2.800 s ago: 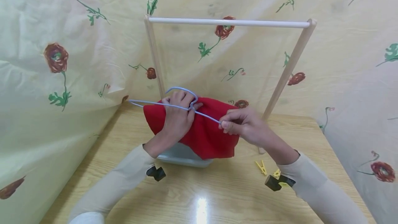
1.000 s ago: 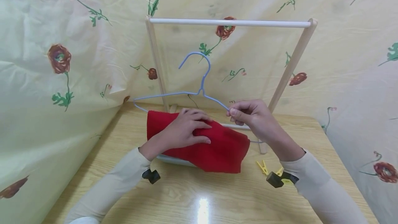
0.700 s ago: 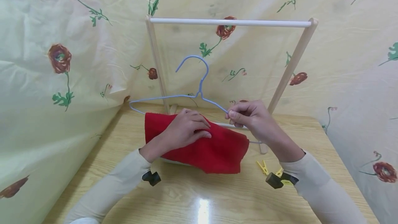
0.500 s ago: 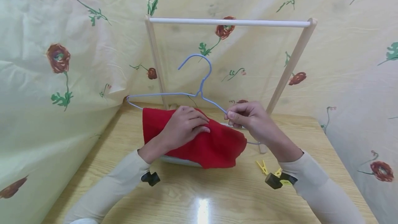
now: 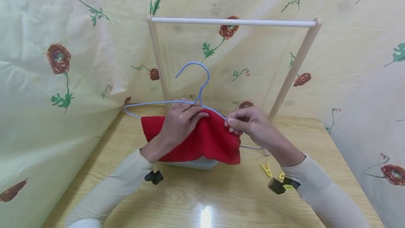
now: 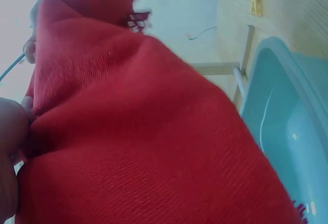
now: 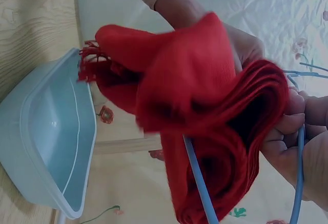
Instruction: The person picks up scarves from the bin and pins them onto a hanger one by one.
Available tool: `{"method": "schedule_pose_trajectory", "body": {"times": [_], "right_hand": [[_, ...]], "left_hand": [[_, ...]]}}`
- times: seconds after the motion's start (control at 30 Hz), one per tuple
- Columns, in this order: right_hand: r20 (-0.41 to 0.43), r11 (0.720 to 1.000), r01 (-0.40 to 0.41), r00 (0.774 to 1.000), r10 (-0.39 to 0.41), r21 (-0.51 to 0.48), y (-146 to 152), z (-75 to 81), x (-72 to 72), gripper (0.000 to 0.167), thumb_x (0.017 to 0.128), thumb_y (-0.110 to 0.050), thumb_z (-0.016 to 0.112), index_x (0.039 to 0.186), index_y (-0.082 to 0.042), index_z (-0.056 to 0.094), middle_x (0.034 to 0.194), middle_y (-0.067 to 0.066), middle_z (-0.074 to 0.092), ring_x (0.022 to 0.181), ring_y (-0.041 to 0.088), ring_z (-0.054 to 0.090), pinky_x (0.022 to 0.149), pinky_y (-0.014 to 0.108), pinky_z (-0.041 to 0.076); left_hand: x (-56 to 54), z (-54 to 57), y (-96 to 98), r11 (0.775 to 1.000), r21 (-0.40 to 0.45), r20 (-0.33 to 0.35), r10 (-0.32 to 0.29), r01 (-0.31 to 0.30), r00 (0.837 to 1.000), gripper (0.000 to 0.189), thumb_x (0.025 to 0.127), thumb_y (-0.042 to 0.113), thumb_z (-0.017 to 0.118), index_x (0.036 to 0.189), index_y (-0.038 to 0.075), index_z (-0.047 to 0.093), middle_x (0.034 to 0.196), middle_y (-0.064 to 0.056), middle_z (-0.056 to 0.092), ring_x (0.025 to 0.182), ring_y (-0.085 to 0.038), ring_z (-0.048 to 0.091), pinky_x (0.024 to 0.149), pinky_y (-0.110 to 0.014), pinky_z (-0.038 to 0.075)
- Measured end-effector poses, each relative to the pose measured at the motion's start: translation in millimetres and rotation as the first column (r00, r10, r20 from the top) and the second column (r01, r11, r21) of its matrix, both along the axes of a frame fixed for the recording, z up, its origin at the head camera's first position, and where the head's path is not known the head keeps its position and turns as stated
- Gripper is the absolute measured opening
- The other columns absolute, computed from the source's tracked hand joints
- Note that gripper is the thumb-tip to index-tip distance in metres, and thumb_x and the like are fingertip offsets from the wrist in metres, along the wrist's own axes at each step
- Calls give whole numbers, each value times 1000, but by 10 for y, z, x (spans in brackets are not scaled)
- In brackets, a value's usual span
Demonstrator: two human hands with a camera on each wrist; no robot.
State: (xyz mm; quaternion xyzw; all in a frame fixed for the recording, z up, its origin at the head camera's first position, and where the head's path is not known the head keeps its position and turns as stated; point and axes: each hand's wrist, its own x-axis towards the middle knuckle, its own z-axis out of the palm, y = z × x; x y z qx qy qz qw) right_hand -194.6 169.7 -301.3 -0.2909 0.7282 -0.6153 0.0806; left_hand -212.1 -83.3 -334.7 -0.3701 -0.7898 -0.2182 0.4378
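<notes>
A red fringed scarf [image 5: 218, 140], folded in layers, hangs over the lower bar of a blue wire hanger [image 5: 152, 103]. In the head view my left hand [image 5: 178, 122] grips the scarf's upper part just below the hanger's neck, thumb in front and fingers partly hidden. My right hand [image 5: 253, 126] pinches the hanger's right shoulder between thumb and fingers, near the cloth. The hanger's hook points up and left. The right wrist view shows the scarf [image 7: 189, 75] in rolled folds around the hanger bar [image 7: 199, 180], and fringe at one end.
Behind the hands stands a wooden rack with a white rail [image 5: 234, 21]. Under the scarf sits a light-blue basin [image 5: 196, 164], partly covered; its rim [image 6: 294, 75] shows in the left wrist view. Yellow clothespins [image 5: 266, 169] lie on the table near my right wrist.
My left hand has moved up from lying across the scarf to gripping it near the hanger's neck, lifting the cloth. The hanger has dropped slightly and shifted left; my right hand keeps its pinch.
</notes>
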Motion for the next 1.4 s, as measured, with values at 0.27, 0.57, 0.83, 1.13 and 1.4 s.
{"method": "schedule_pose_trajectory", "body": {"times": [0.27,0.57,0.83,1.13,1.4], "right_hand": [[-17,1000,12,1000,-12,8,-16,31,7,16,97,2,63,99,17,67,79,-1,67,70,11,62,62,22,54],[-30,999,37,999,-38,-12,-20,64,-20,11,97,5,62,94,8,73,79,1,66,69,12,60,63,22,53],[-66,998,62,996,-63,-19,-15,115,-44,16,97,7,61,93,1,75,82,0,69,70,15,61,65,22,54],[-74,998,48,996,-50,-35,-1,169,-53,24,96,8,61,90,-9,77,81,1,69,69,14,60,64,23,53],[-75,997,79,994,-79,1,42,234,-54,31,96,5,64,91,-21,78,85,-1,72,72,14,64,67,23,55]], "left_hand": [[-36,40,1,995,77,72,-62,56,996,31,81,15,88,106,1,79,101,-11,77,92,-26,72,83,-33,58],[14,-67,-9,989,0,53,-149,149,987,28,77,19,90,99,5,82,100,-6,77,91,-21,67,79,-33,51],[28,-128,-6,979,-74,22,-188,189,982,26,79,26,89,98,9,83,100,-3,77,90,-18,65,77,-30,50],[9,-185,-16,951,-129,117,-266,281,957,29,81,30,88,102,11,82,104,-2,77,94,-16,67,84,-27,53],[34,-168,-112,970,-199,277,-83,142,957,41,88,42,78,117,11,76,114,-3,75,105,-18,70,95,-36,54]]}}
